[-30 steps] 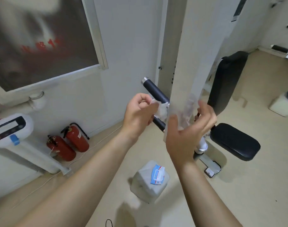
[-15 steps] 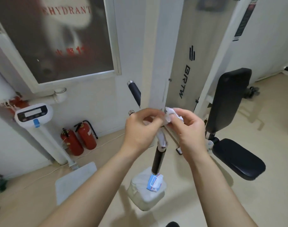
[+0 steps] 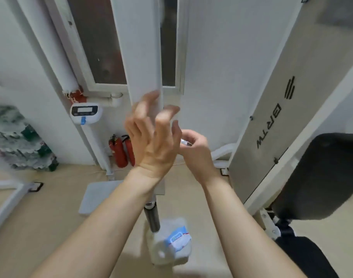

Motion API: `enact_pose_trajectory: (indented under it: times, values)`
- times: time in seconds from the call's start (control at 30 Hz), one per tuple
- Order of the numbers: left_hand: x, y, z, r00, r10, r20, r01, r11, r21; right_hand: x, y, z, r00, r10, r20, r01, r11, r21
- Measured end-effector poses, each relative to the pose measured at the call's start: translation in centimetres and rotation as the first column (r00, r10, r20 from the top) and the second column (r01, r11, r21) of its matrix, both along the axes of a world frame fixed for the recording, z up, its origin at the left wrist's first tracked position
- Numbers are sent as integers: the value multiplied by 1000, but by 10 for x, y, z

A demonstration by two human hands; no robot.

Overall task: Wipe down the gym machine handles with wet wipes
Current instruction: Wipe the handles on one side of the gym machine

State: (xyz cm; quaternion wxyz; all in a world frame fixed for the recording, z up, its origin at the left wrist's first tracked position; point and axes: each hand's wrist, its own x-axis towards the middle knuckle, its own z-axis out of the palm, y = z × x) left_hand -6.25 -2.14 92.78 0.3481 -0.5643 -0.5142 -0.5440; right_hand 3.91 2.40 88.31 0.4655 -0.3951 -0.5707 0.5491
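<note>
Since half a second ago the left hand (image 3: 151, 141) has let go of the wipe and is lifting, palm toward the camera, its fingers (image 3: 145, 109) spread, blurred and grasping nothing, while the view is tilting up the white upright of the gym machine (image 3: 272, 125). That big grey-panelled machine is filling the right side, its black padded seat back (image 3: 320, 177) standing at the right edge and its foot resting on the floor (image 3: 41, 227). Below the wrists a black handle (image 3: 152, 217) with a chrome collar is hanging just above the white stool (image 3: 171, 255) on the floor, and the wipe packet (image 3: 179, 237) is lying on the stool's top near its right edge. The right hand (image 3: 195, 149) is sitting just behind the left one, its fingers (image 3: 188, 135) clenched on a small bunched wet wipe (image 3: 185, 141), of which only a sliver is showing. To do this step well, the person is probably best off opening that wad flat across the palm before closing it around the grip, then working down the whole black length and the collar while turning the wrist so the far side is getting wiped too. A tight ball is likely to touch only a narrow stripe, and the free left hand could be steadying the hanging handle so it is not swinging away.
</note>
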Motion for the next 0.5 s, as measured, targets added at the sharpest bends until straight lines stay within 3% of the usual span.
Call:
enact_pose_trajectory:
  times: [0.13, 0.23, 0.33, 0.5]
  values:
    - [-3, 3, -3, 974, 64, 219, -72, 997, 30, 4, 58, -1, 993, -118, 29, 119, 993, -21]
    - [6, 2, -11, 921, 159, 357, -111, 982, -151, -10, 95, 14, 995, -92, 25, 92, 996, -6]
    - [20, 3, -19, 872, 353, 340, -232, 908, -348, -32, 124, 28, 991, -89, 95, 82, 994, 76]
    - [22, 6, -25, 857, 428, 288, -286, 859, -425, -64, 138, 24, 983, -26, 182, -3, 988, 156]
